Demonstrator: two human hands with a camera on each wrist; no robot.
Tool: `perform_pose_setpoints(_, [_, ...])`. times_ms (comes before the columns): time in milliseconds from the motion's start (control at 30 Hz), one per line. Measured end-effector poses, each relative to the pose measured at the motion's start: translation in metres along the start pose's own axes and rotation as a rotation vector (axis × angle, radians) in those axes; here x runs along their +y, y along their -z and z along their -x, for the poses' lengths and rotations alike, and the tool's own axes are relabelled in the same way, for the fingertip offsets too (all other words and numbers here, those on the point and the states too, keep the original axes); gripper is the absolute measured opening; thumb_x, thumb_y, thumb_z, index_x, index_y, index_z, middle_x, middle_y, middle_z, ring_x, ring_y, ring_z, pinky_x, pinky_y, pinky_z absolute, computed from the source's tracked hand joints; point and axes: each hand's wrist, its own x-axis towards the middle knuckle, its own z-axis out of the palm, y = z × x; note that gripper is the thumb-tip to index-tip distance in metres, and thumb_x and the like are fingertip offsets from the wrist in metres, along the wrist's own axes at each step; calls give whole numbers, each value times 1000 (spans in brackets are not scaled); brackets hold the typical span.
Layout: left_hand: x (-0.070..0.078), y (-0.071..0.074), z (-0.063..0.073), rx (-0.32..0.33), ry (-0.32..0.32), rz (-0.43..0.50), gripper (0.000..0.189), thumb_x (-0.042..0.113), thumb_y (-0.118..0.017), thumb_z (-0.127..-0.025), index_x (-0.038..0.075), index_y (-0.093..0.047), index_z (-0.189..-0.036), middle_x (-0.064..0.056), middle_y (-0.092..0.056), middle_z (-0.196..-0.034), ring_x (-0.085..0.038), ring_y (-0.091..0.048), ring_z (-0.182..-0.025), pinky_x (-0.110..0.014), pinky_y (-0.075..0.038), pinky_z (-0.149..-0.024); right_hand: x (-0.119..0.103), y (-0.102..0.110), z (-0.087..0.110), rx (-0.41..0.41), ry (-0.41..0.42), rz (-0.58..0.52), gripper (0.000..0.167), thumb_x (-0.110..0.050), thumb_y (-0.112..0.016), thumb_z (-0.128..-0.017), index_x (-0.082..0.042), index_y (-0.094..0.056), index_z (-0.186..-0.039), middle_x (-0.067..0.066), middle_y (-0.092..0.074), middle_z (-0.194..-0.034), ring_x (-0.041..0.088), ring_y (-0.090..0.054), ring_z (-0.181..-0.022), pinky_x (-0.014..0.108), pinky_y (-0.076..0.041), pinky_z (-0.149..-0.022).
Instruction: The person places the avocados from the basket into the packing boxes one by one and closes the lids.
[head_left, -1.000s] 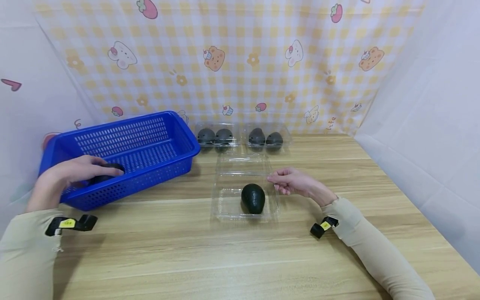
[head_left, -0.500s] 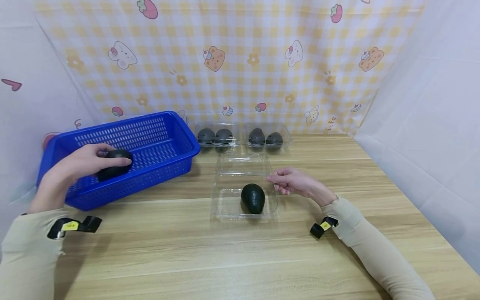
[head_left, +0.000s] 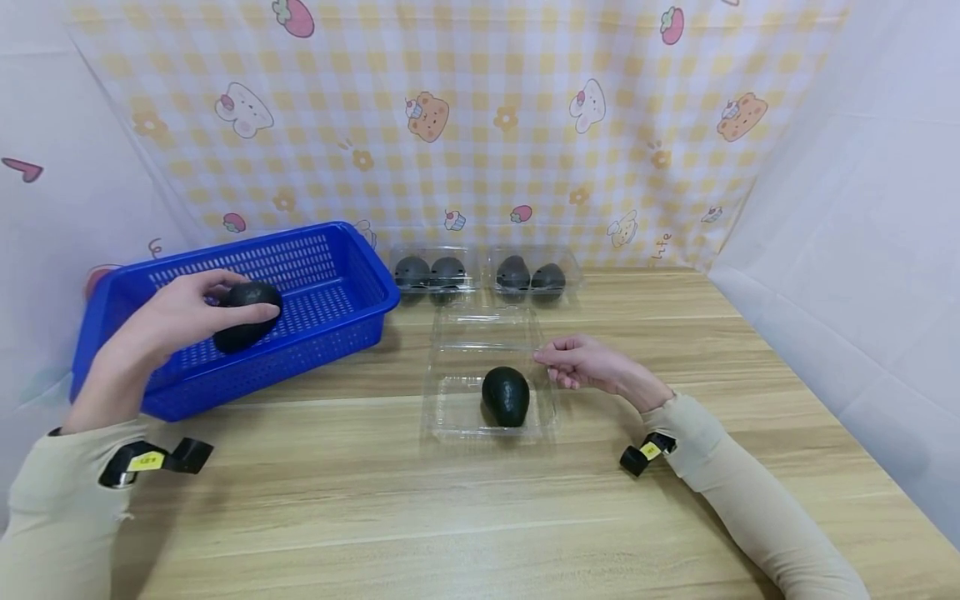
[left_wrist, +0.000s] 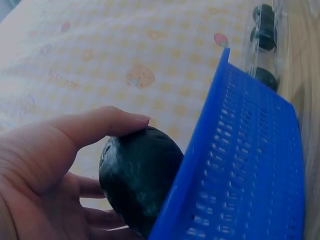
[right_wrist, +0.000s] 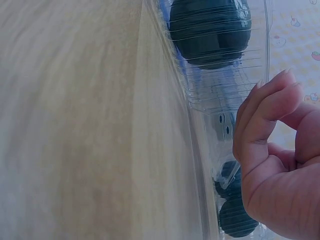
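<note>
My left hand [head_left: 183, 315] grips a dark green avocado [head_left: 251, 321] at the near side of a blue perforated basket [head_left: 378, 321]. In the left wrist view the thumb lies along the top of that avocado [left_wrist: 140, 175], and the other fingers are partly hidden behind it. On the table stands an unlidded clear plastic clamshell container [head_left: 453, 408], its lid folded back. A second avocado [head_left: 506, 397] lies in the right half of its tray. My right hand [head_left: 588, 363] pinches the container's right edge near the hinge, fingers curled.
Two closed clear containers, one on the left [head_left: 474, 258] and one on the right [head_left: 573, 271], stand at the back with two avocados in each. Behind them hangs a yellow checked curtain [head_left: 480, 167]. The wooden table [head_left: 420, 525] spreads in front.
My left hand has lifted the avocado from inside the basket and shifted it rightward, toward the basket's near rim. The right hand and the clamshell container have stayed put.
</note>
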Motion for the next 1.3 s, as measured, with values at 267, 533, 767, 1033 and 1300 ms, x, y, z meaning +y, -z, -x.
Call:
perform_pose_setpoints(267, [11, -3, 4, 19, -21, -9, 85, 56, -67, -92, -2, -38, -148, -39, -38, -141, -53, -42, -122, -61, -45, -88, 0, 0, -1, 3, -4, 1, 22, -17, -56, -105, 0, -54, -91, -1, -58, -69, 4, -49, -51, 15, -42, -48])
perform_pose_setpoints(533, [21, -4, 7, 55, -33, 16, 89, 60, -67, -90, 3, -36, -151, -36, -38, -143, -53, -40, -127, -65, -45, -91, 0, 0, -1, 11, -6, 1, 22, -17, -56, -105, -1, -54, -90, -1, -58, -68, 4, -49, -51, 15, -41, -47])
perform_pose_setpoints(767, [36, -11, 13, 68, -53, 17, 86, 59, -68, -90, 5, -38, -150, -34, -43, -142, -50, -42, -127, -63, -46, -91, 0, 0, -1, 7, -3, 0, 22, -18, -58, -104, 0, -54, -91, 0, -58, -69, 4, -49, -52, 15, -42, -48])
perform_pose_setpoints(1033, [43, -21, 13, 84, -99, 25, 80, 54, -70, -91, 2, -43, -146, -34, -45, -139, -50, -45, -123, -58, -48, -87, 0, 0, -1, 12, -6, -4, 22, -18, -57, -104, -1, -55, -91, 0, -59, -69, 4, -49, -52, 15, -43, -48])
perform_pose_setpoints(1300, [52, -32, 15, 83, -112, 63, 79, 55, -70, -90, 6, -45, -146, -29, -49, -136, -45, -50, -119, -51, -51, -84, 1, -1, -1, 13, -1, 0, 22, -18, -57, -104, -2, -55, -89, 0, -59, -69, 4, -49, -51, 15, -42, -48])
